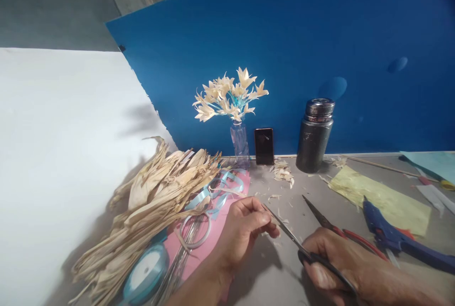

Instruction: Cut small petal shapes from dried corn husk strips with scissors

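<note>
My right hand is wrapped round the black handles of a pair of scissors. Their blades point up and left and reach the fingertips of my left hand. That hand is closed in a pinch; what it holds is small and mostly hidden by the fingers. To its left lies a heap of dried corn husks. Curled light-blue ribbon, a white ring-shaped roll and a bundle of thin wires lie on pink paper. A blue ribbon spool stands nearby.
At the back, a glass vase holds husk flowers, beside a phone and a dark flask. On the right lie red-handled scissors, a blue glue gun and yellow paper. Husk scraps litter the table.
</note>
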`<control>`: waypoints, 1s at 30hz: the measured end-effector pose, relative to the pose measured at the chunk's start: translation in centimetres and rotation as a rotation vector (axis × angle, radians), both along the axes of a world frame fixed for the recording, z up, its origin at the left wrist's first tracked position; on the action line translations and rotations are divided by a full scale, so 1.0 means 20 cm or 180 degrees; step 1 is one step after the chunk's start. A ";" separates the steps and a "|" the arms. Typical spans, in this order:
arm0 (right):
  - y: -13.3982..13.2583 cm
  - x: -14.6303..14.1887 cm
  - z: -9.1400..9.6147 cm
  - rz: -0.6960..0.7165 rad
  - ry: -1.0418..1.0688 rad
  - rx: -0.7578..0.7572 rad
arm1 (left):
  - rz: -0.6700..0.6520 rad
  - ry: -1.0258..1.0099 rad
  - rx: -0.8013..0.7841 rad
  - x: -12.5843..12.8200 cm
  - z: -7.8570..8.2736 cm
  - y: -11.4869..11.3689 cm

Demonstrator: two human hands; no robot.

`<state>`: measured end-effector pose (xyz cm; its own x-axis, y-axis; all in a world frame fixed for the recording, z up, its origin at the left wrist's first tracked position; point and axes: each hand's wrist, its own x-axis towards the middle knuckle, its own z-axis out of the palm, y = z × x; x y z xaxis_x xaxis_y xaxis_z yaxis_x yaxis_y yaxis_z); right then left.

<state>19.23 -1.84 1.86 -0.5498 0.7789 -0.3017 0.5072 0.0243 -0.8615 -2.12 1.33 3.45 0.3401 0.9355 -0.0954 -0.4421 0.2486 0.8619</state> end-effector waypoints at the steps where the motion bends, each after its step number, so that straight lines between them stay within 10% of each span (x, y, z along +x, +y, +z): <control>1: 0.00 0.00 -0.01 -0.0030 -0.0019 -0.0007 | 0.0011 0.0017 -0.0001 0.00 0.00 0.00; 30: 0.00 0.01 -0.03 0.0085 0.0387 0.0188 | -0.0021 0.0062 0.0080 0.01 -0.02 0.00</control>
